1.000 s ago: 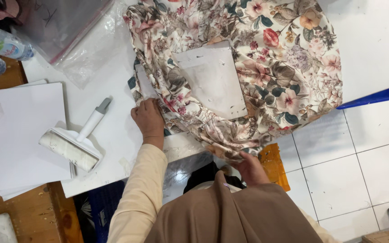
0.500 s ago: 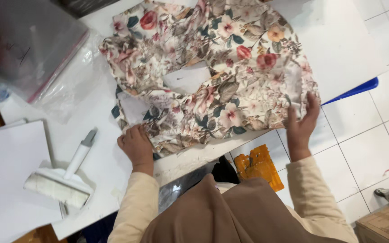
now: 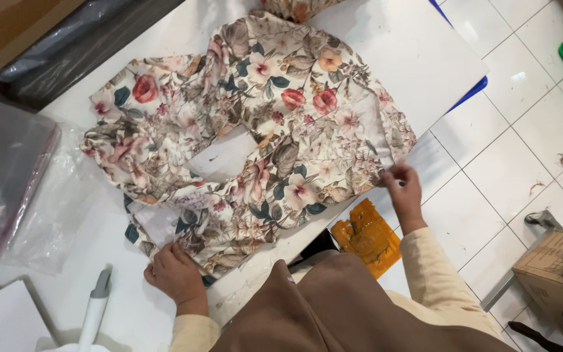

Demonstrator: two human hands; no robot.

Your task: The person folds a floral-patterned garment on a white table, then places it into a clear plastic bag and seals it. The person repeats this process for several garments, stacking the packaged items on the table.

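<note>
cloth (image 3: 249, 130): floral, now spread wider & flatter on white table (image 3: 412, 58) vs 0.5 s ago
L hand (image 3: 176, 274): fingers together, pressing near hem
R hand (image 3: 402, 192): moved up, pinching right edge
meaning: smoothing underway, folds remain mid-cloth

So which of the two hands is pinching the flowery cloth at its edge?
The right hand, fingers pinching the floral fabric at the table's edge; the left hand lies flat.
</note>
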